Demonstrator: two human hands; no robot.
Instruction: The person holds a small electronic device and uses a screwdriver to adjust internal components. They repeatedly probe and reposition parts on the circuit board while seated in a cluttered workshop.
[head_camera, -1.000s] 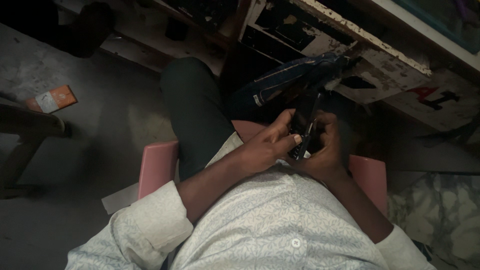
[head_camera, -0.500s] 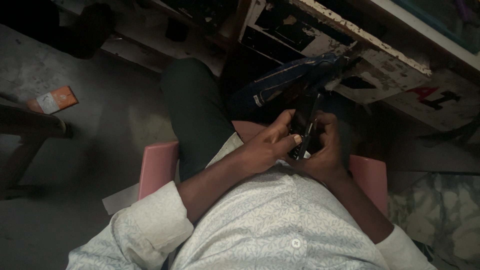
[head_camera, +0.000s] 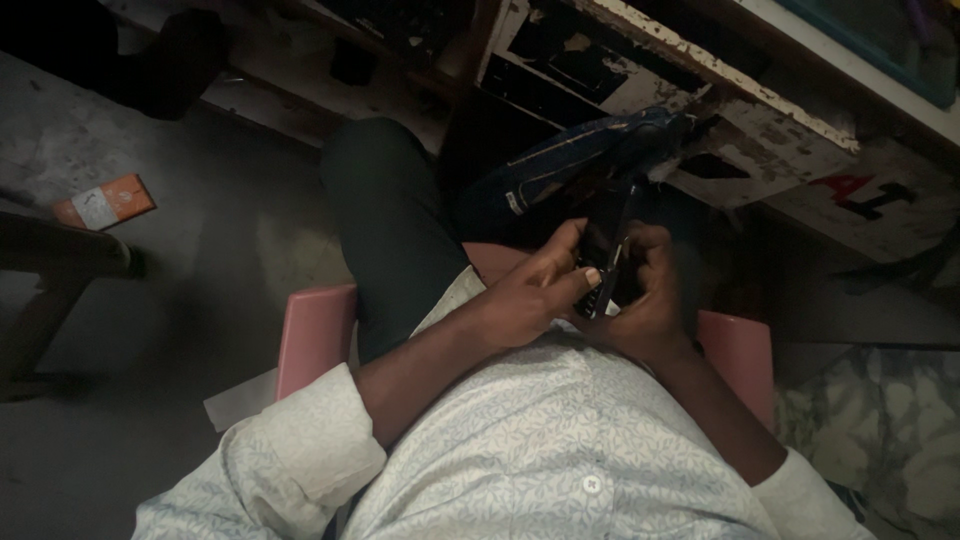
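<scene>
Pointing up and away — dark slim phone (head_camera: 607, 250), long axis near-upright, in both hands' (head_camera: 535, 295) grip.

The phone (head_camera: 608, 262) was a slim dark slab, seen nearly edge-on, standing tilted just above the pink seat (head_camera: 312, 335) (its screen could not be made out). The denim (head_camera: 590, 160) was a dark blue bundle with pale stitched seams, lying farther from the seat than the phone, its near end just beside the phone's top.
</scene>
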